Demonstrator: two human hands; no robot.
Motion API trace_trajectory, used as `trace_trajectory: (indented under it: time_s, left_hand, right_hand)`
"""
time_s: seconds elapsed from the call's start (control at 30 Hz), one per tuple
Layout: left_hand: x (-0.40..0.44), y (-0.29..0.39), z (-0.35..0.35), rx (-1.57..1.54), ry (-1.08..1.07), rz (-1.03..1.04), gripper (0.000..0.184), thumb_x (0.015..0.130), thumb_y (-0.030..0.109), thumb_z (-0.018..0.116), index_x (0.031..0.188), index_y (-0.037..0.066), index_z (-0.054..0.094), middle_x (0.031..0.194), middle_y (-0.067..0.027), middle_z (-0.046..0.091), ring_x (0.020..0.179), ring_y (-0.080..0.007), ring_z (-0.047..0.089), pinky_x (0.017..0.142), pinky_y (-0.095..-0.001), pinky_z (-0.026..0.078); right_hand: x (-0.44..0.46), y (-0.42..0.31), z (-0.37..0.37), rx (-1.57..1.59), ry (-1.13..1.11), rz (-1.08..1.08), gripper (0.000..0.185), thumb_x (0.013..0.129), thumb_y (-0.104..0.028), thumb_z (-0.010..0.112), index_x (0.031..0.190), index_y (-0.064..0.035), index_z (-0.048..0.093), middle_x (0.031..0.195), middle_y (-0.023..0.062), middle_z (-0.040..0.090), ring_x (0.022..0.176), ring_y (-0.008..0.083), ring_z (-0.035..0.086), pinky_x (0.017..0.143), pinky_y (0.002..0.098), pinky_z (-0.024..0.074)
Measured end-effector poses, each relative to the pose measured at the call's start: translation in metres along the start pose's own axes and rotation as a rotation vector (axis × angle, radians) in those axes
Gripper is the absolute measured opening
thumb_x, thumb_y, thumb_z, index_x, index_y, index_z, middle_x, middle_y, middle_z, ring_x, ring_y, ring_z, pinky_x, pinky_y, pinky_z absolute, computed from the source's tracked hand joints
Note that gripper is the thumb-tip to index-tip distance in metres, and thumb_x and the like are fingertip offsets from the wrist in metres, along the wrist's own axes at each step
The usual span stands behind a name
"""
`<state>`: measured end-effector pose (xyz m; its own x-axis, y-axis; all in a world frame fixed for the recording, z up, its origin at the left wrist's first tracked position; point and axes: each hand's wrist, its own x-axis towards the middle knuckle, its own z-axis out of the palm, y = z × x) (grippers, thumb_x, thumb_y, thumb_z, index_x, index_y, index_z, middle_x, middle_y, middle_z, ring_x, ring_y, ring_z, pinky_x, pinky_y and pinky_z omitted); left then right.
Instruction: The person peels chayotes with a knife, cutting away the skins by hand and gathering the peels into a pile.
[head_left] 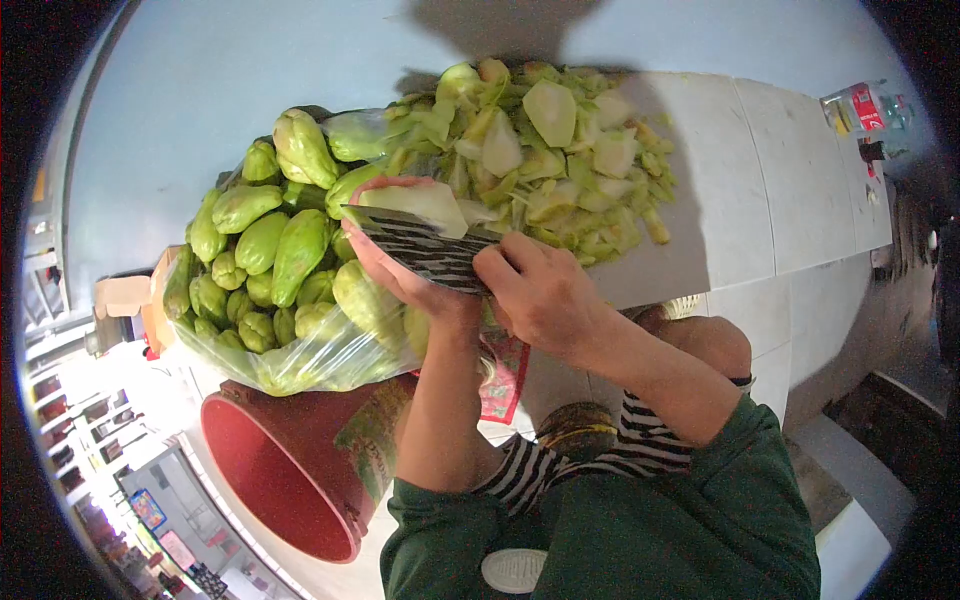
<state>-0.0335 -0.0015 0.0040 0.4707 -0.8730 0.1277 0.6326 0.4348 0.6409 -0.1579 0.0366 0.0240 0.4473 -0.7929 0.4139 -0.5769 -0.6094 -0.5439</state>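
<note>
My left hand point(400, 270) is wrapped round a peeled, pale green chayote point(415, 205), its fingers showing above and below it. A wide blade with dark and light streaks point(425, 248) lies across the front of the chayote. Closed round the blade's right end is my right hand point(535, 290); the handle is hidden in it. Just behind both hands spreads a heap of peels and pale cut pieces point(560, 160). Left of my left hand, a clear plastic bag point(340, 350) holds several whole green chayotes point(300, 255).
A red bucket point(270, 470) lies tilted below the bag. The pale tiled surface point(800, 190) runs to the right, with a plastic bottle point(865, 108) at its far end. Cardboard point(125, 297) stands left of the bag. A blue wall point(250, 60) rises behind.
</note>
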Motion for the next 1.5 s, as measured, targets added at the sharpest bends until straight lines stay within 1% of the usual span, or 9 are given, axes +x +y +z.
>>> trace_trajectory:
  time_s: [0.27,0.43,0.7,0.87,1.0,1.03,1.13,1.27,1.5]
  left_hand:
    - [0.009,0.016,0.020,0.555,-0.090,0.088,0.041,0.099,0.031,0.033,0.108,-0.004,0.052,0.094,-0.0158,0.059,0.084,-0.0243,0.058,0.076,-0.0368,0.050]
    - [0.016,0.016,0.016,0.742,-0.154,0.089,0.046,0.098,0.034,0.032,0.109,-0.006,0.053,0.092,-0.0166,0.061,0.083,-0.0265,0.060,0.073,-0.0385,0.050]
    - [0.023,0.029,0.009,-0.078,-0.092,-0.548,0.050,0.098,0.044,0.031,0.118,0.001,0.046,0.094,-0.0177,0.059,0.082,-0.0314,0.059,0.070,-0.0427,0.052]
    - [0.029,0.033,-0.002,-0.177,-0.106,-0.599,0.050,0.096,0.047,0.032,0.116,0.004,0.048,0.096,-0.0156,0.060,0.085,-0.0304,0.060,0.069,-0.0428,0.052]
    - [0.029,0.035,-0.004,-0.230,-0.081,-0.628,0.050,0.096,0.044,0.034,0.117,0.001,0.048,0.098,-0.0171,0.058,0.085,-0.0307,0.058,0.071,-0.0418,0.052]
    - [0.032,0.035,-0.003,-0.233,-0.090,-0.628,0.050,0.096,0.044,0.034,0.117,0.001,0.048,0.098,-0.0171,0.058,0.085,-0.0307,0.058,0.071,-0.0418,0.052]
    - [0.028,0.037,-0.008,-0.134,-0.002,-0.631,0.051,0.095,0.046,0.036,0.117,0.002,0.050,0.098,-0.0166,0.060,0.086,-0.0302,0.059,0.072,-0.0428,0.051]
    - [0.030,0.041,0.002,-0.030,0.067,-0.684,0.044,0.094,0.044,0.040,0.114,0.007,0.051,0.094,-0.0134,0.062,0.082,-0.0273,0.060,0.069,-0.0444,0.050]
    - [0.027,0.040,0.006,0.433,0.006,-0.498,0.040,0.084,0.020,0.066,0.118,0.003,0.052,0.090,-0.0097,0.063,0.078,-0.0178,0.060,0.062,-0.0325,0.051]
  right_hand:
    - [0.017,0.020,-0.028,0.394,-0.069,0.219,0.018,0.082,-0.014,0.061,0.095,-0.0033,0.053,0.074,0.0183,0.058,0.067,0.0384,0.059,0.060,0.0462,0.0485]
    - [0.018,0.032,-0.038,0.351,-0.077,0.240,0.017,0.086,-0.016,0.059,0.093,-0.0008,0.055,0.074,0.0205,0.060,0.071,0.0398,0.060,0.061,0.0461,0.0466]
    - [0.020,0.047,-0.039,0.286,0.207,0.417,0.020,0.086,-0.019,0.062,0.090,0.0007,0.059,0.066,0.0180,0.061,0.057,0.0334,0.061,0.052,0.0410,0.0463]
    - [0.016,0.045,-0.038,0.367,0.520,0.314,0.023,0.088,-0.023,0.063,0.091,0.0002,0.061,0.061,0.0121,0.060,0.046,0.0249,0.057,0.045,0.0355,0.0434]
    - [0.021,0.065,-0.032,-0.102,0.261,0.394,0.026,0.089,-0.022,0.060,0.098,0.0015,0.059,0.066,0.0160,0.061,0.059,0.0355,0.057,0.058,0.0450,0.0445]
    - [0.023,0.057,-0.042,0.089,0.124,0.505,0.030,0.089,-0.024,0.058,0.103,0.0033,0.058,0.075,0.0208,0.062,0.068,0.0417,0.056,0.069,0.0504,0.0428]
    - [0.027,0.057,-0.038,0.108,0.270,0.413,0.024,0.088,-0.020,0.063,0.092,0.0039,0.059,0.065,0.0149,0.062,0.055,0.0311,0.060,0.058,0.0380,0.0473]
    - [0.019,0.062,-0.030,-0.035,0.180,0.450,0.025,0.087,-0.021,0.059,0.101,-0.0001,0.057,0.086,0.0225,0.061,0.071,0.0392,0.058,0.063,0.0490,0.0463]
    - [0.014,0.045,-0.030,-0.365,0.039,0.139,0.029,0.076,-0.014,0.060,0.105,-0.0101,0.055,0.081,0.0109,0.056,0.074,0.0300,0.060,0.063,0.0430,0.0522]
